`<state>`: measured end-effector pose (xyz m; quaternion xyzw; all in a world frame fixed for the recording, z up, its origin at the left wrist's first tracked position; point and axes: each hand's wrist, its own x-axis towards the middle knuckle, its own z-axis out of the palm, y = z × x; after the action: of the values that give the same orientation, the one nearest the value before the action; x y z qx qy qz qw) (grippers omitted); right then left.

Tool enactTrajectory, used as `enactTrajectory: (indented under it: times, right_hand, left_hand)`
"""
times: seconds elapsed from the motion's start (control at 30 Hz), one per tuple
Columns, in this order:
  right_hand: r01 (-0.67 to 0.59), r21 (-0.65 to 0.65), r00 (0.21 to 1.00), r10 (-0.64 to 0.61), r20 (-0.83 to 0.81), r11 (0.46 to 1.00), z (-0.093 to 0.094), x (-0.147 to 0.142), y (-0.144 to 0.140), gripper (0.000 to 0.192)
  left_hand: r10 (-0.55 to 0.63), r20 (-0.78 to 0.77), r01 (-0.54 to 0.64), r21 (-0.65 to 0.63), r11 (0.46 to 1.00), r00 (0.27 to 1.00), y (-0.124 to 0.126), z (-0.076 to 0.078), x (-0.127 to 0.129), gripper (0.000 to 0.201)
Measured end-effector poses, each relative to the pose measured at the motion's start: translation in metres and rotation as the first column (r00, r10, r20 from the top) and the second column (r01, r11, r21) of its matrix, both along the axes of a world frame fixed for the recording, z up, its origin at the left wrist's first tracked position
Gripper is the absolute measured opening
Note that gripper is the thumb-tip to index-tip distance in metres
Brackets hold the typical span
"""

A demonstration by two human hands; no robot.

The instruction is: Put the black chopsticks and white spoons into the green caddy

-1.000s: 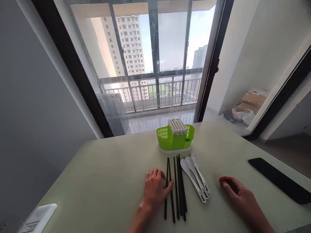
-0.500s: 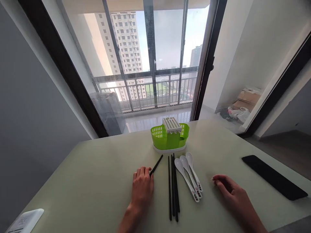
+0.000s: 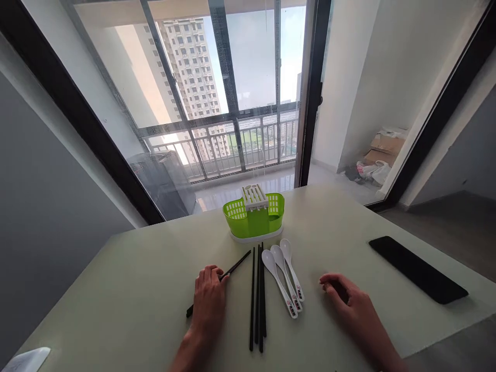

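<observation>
Now left hand (image 3: 209, 302) slants chopstick (image 3: 232, 269) further.

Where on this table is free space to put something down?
Free: the table's left part, beyond the left hand, and the strip between the right hand and phone. Crowded: the middle, with chopsticks, spoons and green caddy.

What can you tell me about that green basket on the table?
The basket is bright green, plastic by its look, oval, with slotted walls. It stands upright on a white base at the far middle of the table, near the window. A white slotted insert rises from its middle. No cutlery shows inside. The chopsticks and spoons lie just in front of it; whether their tips touch the base is unclear. Neither hand touches it.
</observation>
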<state>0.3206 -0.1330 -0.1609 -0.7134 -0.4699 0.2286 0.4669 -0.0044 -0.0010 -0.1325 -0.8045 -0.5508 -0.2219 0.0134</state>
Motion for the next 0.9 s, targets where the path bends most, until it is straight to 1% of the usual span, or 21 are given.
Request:
enactTrajectory:
  times: [0.1, 0.17, 0.33, 0.43, 0.57, 0.77, 0.9]
  right_hand:
    - [0.002, 0.004, 1.000, -0.002, 0.012, 1.000, 0.0004, 0.0004, -0.0003, 0.035]
    - [-0.001, -0.003, 1.000, 0.001, 0.012, 1.000, -0.0006, 0.0012, -0.0003, 0.034]
    - [-0.015, -0.009, 1.000, 0.015, -0.007, 1.000, -0.0020, 0.0021, 0.0003, 0.033]
    - [-0.010, -0.002, 1.000, 0.010, -0.019, 1.000, -0.0004, 0.0008, 0.0003, 0.033]
    - [-0.012, -0.010, 1.000, 0.011, -0.024, 1.000, 0.0003, -0.0001, 0.0007, 0.033]
    - [0.000, -0.020, 1.000, -0.001, -0.010, 1.000, -0.0021, 0.0010, 0.0005, 0.035]
    - [0.008, -0.029, 1.000, -0.009, -0.005, 1.000, 0.0010, -0.0002, 0.0001, 0.036]
  left_hand:
    - [0.021, 0.057, -0.022, 0.017, 1.000, 0.998, 0.0011, -0.0007, 0.0004, 0.039]
    - [0.044, 0.077, -0.045, 0.008, 0.999, 0.996, 0.0007, 0.0002, 0.0018, 0.039]
    - [0.125, 0.063, -0.118, -0.099, 0.988, 0.990, -0.0016, 0.0039, 0.0065, 0.029]
    - [0.089, 0.025, -0.086, -0.125, 0.988, 0.996, -0.0021, 0.0047, 0.0080, 0.027]
    - [0.033, -0.016, -0.035, -0.113, 0.993, 0.999, -0.0022, 0.0052, 0.0084, 0.032]
    - [0.004, 0.014, -0.003, -0.107, 0.994, 1.000, -0.0023, 0.0040, 0.0084, 0.028]
    - [-0.035, 0.034, 0.039, -0.104, 0.994, 0.999, -0.0034, 0.0039, 0.0083, 0.026]
